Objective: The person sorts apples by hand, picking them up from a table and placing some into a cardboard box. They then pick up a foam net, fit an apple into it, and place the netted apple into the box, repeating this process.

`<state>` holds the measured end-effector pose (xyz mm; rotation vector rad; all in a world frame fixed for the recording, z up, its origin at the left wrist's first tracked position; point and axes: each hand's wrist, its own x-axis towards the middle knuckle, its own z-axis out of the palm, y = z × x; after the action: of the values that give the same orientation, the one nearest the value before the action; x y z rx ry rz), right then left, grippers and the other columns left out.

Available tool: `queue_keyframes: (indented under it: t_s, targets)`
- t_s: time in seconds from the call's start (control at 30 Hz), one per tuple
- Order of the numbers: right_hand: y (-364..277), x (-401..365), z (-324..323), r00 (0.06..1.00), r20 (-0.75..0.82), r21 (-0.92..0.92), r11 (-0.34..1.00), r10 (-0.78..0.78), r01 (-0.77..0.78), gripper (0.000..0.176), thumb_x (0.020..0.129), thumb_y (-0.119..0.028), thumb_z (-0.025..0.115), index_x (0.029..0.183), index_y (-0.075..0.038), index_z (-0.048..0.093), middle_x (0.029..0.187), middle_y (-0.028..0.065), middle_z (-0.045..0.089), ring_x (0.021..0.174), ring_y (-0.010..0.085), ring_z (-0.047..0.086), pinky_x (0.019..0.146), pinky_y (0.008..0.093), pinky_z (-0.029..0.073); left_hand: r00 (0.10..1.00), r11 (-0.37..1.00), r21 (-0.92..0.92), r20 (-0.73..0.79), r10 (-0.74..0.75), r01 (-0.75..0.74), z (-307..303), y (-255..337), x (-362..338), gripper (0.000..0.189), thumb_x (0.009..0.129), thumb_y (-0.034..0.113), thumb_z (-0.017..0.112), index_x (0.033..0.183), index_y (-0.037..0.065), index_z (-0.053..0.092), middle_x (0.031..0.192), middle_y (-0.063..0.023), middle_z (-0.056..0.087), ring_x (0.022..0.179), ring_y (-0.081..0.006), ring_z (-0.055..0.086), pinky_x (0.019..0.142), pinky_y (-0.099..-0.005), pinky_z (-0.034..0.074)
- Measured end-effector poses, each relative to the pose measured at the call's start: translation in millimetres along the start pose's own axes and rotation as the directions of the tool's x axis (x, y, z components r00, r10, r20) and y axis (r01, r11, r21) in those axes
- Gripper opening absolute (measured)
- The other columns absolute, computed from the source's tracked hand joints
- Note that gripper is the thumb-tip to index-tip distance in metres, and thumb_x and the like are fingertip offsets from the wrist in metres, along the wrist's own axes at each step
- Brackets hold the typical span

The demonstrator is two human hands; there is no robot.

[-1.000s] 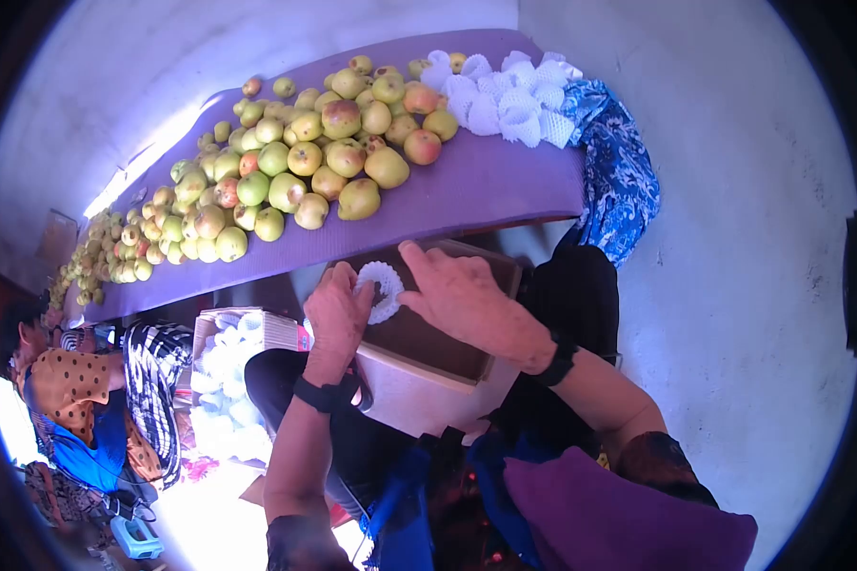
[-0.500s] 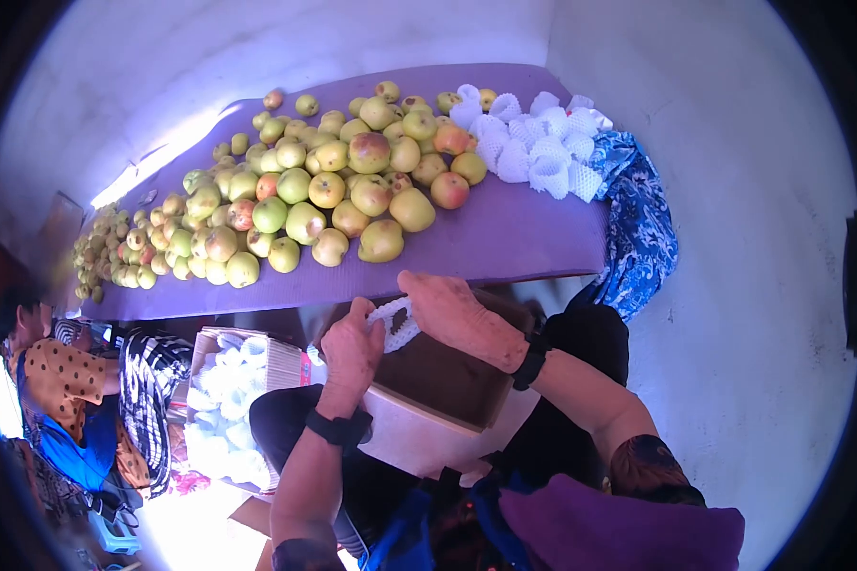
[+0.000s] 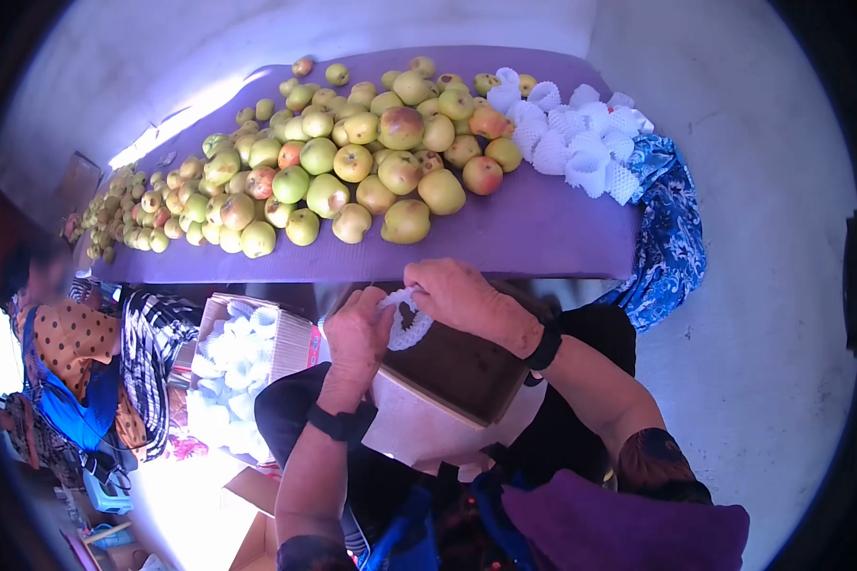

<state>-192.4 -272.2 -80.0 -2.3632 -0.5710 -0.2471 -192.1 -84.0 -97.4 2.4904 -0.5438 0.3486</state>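
Both my hands hold one white foam net sleeve [image 3: 408, 324] above an open cardboard box [image 3: 448, 381] on my lap. My left hand [image 3: 357, 333] grips its left side and my right hand [image 3: 462, 295] pinches its upper right edge. Whether the sleeve holds fruit I cannot tell. Just beyond my hands lies a purple mat [image 3: 533, 228] covered with many yellow-green and reddish apples [image 3: 352, 162]. A heap of empty white foam sleeves [image 3: 581, 133] sits at the mat's far right end.
A second cardboard box [image 3: 248, 366] packed with white-sleeved fruit stands at my lower left. Another person in a polka-dot top [image 3: 71, 357] sits at the far left. A blue patterned cloth [image 3: 671, 238] hangs off the mat's right end. Pale concrete floor spreads to the right.
My hands have stayed on the foam sleeve, turning and stretching it over the box. The camera tilted, so the mat and apples sit lower in view.
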Motion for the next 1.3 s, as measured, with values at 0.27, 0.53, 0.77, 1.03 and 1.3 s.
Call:
queue_keyframes:
  t_s: [0.27, 0.53, 0.77, 1.03, 1.3]
  targets:
    - [14.9, 20.9, -9.2, 0.945, -0.326, -0.2, 0.979, -0.041, -0.026, 0.048, 0.079, -0.012, 0.065, 0.123, -0.004, 0.048, 0.124, 0.0178, 0.051, 0.113, 0.0364, 0.051, 0.091, 0.0436, 0.046, 0.998, 0.995, 0.082, -0.039, -0.052, 0.055, -10.2, -15.0, -9.6, 0.018, 0.076, 0.019, 0.07, 0.087, 0.006, 0.063, 0.08, -0.0145, 0.065, 0.075, -0.0348, 0.064, 0.066, -0.0417, 0.05]
    - [29.0, 28.4, 0.5, 0.957, -0.262, -0.153, 0.973, 0.127, -0.171, 0.057, 0.075, -0.012, 0.07, 0.125, -0.006, 0.046, 0.111, 0.0167, 0.052, 0.114, 0.0336, 0.048, 0.094, 0.0454, 0.044, 0.996, 0.99, 0.133, 0.069, -0.056, 0.046, -4.9, -13.7, -7.5, 0.021, 0.076, 0.022, 0.069, 0.089, 0.008, 0.064, 0.083, -0.0142, 0.067, 0.079, -0.0358, 0.064, 0.07, -0.0445, 0.051]
    - [15.8, 27.6, -1.6, 0.96, -0.183, 0.064, 0.977, 0.212, -0.203, 0.047, 0.068, -0.005, 0.074, 0.108, -0.006, 0.049, 0.108, 0.0147, 0.05, 0.108, 0.035, 0.05, 0.09, 0.042, 0.045, 0.995, 0.992, 0.11, 0.075, -0.073, 0.064, -10.7, -16.3, -10.9, 0.019, 0.076, 0.022, 0.069, 0.089, 0.008, 0.064, 0.082, -0.0142, 0.066, 0.079, -0.0356, 0.064, 0.071, -0.0442, 0.05]
    - [31.5, 32.1, 21.0, 0.918, -0.392, 0.041, 0.998, 0.056, -0.043, 0.055, 0.069, -0.007, 0.074, 0.116, -0.006, 0.047, 0.107, 0.0157, 0.055, 0.103, 0.0369, 0.055, 0.09, 0.0415, 0.045, 0.999, 0.996, 0.081, 0.013, -0.042, 0.041, -16.1, -17.6, -12.2, 0.019, 0.076, 0.02, 0.069, 0.088, 0.006, 0.064, 0.083, -0.0142, 0.065, 0.078, -0.0363, 0.063, 0.069, -0.0445, 0.05]
    - [17.7, 29.3, 11.3, 0.948, -0.298, 0.196, 0.979, 0.115, -0.057, 0.056, 0.069, -0.009, 0.072, 0.118, -0.004, 0.047, 0.108, 0.0179, 0.057, 0.102, 0.0348, 0.058, 0.09, 0.0389, 0.046, 0.996, 0.995, 0.067, -0.041, -0.074, 0.077, -17.0, -15.5, -9.8, 0.018, 0.077, 0.018, 0.068, 0.088, 0.006, 0.06, 0.076, -0.0164, 0.063, 0.074, -0.0378, 0.062, 0.065, -0.0447, 0.049]
